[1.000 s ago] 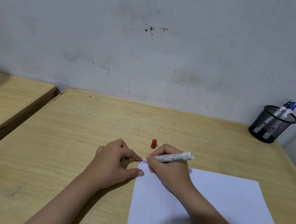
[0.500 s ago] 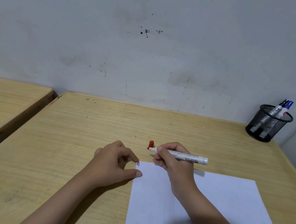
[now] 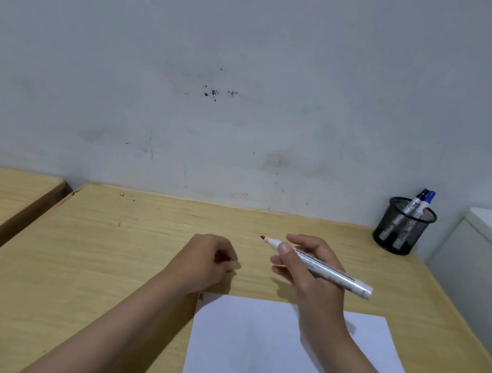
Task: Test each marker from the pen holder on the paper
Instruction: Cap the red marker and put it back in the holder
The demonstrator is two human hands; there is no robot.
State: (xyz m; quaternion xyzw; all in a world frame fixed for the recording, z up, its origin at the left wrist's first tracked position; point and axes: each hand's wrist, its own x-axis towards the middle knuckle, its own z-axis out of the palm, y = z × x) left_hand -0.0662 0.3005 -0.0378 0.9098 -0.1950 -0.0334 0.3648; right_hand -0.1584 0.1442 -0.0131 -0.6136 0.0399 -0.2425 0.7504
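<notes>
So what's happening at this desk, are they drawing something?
Not drawing, just testing markers. The right hand holds an uncapped red marker lifted off the sheet of paper, which bears small red marks at its top left corner. The left hand is closed around something red, probably the cap. More markers wait in the black mesh pen holder at the desk's far right corner.

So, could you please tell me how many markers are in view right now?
3 that I can see: one uncapped marker in the right hand, and two markers standing in the mesh pen holder at the table's far right. The holder may hide more.
</notes>
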